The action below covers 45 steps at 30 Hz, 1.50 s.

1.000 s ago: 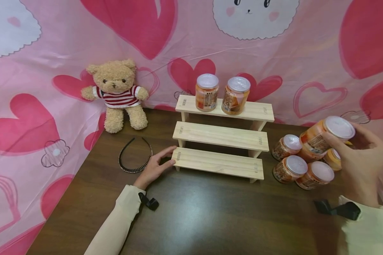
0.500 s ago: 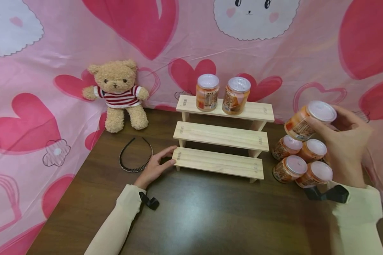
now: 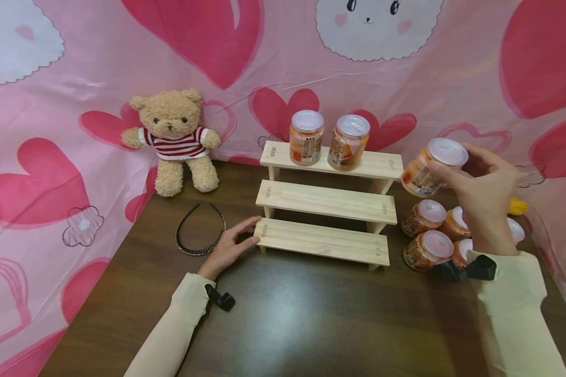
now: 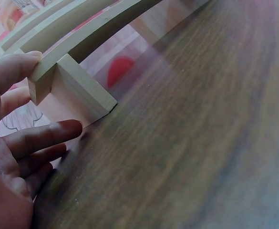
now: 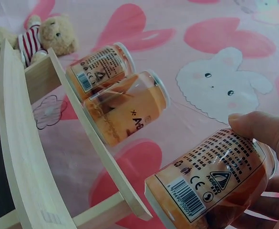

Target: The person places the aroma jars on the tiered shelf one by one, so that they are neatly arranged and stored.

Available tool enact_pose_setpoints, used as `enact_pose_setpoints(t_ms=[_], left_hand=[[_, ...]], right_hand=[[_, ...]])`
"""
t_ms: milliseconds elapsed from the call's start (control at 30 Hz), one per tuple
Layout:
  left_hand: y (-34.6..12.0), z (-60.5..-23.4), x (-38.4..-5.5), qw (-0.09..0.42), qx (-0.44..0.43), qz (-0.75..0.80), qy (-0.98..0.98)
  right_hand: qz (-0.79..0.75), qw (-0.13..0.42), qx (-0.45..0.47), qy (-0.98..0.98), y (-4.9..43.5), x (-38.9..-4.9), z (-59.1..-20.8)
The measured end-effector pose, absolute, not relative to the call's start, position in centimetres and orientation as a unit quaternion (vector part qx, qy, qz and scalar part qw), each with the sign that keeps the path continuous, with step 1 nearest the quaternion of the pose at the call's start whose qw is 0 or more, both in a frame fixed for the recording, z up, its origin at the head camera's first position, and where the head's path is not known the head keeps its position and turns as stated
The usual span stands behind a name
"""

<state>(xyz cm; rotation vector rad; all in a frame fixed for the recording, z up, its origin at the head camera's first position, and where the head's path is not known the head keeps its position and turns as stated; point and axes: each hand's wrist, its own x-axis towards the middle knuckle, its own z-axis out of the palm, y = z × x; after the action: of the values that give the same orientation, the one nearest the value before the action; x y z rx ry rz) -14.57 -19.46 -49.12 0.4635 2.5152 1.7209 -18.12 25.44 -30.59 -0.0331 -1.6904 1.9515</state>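
Observation:
A three-step wooden display rack (image 3: 325, 201) stands in the middle of the table. My left hand (image 3: 231, 246) holds the left end of its lowest step, and in the left wrist view fingertips (image 4: 34, 56) lie at that plank's end. My right hand (image 3: 488, 188) grips a clear jar (image 3: 429, 170) with orange contents and a pale lid, tilted in the air to the right of the top step. In the right wrist view the thumb (image 5: 249, 125) presses on the jar's printed label. Two similar jars (image 3: 306, 137) (image 3: 349, 142) sit on the top step.
Several more jars (image 3: 426, 250) stand grouped on the table at the right, partly behind my right forearm. A black headband (image 3: 193, 250) lies left of the rack. Behind it a teddy bear (image 3: 172, 141) in a striped shirt leans on the pink heart-patterned backdrop (image 3: 283, 73).
My right hand has carried the jar leftward and up, from over the jar group to beside the top step's right end. The left hand has stayed on the rack.

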Motion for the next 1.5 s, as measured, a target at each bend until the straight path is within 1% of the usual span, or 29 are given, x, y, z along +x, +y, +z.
enact_pose_setpoints(t_ms=[267, 467, 600, 767, 1133, 1500], left_hand=[[-19.5, -49.3, -14.5, 0.034, 0.145, 0.559, 0.816], [-19.4, -49.3, -14.5, 0.034, 0.145, 0.563, 0.813], [-19.4, -49.3, -14.5, 0.033, 0.145, 0.563, 0.813], [-19.4, -49.2, -14.4, 0.039, 0.142, 0.569, 0.809], [-19.4, -49.2, -14.5, 0.03, 0.153, 0.57, 0.807], [-19.5, -49.1, -14.6, 0.037, 0.148, 0.568, 0.809]], right_hand=[[0.72, 0.273, 0.01, -0.638, 24.4, -19.4, -30.6], [0.711, 0.245, -0.02, -0.659, 23.5, -20.1, -30.4], [0.703, 0.232, -0.016, -0.673, 22.9, -20.7, -30.3], [0.693, 0.236, 0.005, -0.681, 22.2, -21.4, -30.3], [0.668, 0.228, -0.013, -0.709, 21.0, -22.9, -30.4], [0.627, 0.224, -0.021, -0.746, 20.4, -23.7, -30.2]])
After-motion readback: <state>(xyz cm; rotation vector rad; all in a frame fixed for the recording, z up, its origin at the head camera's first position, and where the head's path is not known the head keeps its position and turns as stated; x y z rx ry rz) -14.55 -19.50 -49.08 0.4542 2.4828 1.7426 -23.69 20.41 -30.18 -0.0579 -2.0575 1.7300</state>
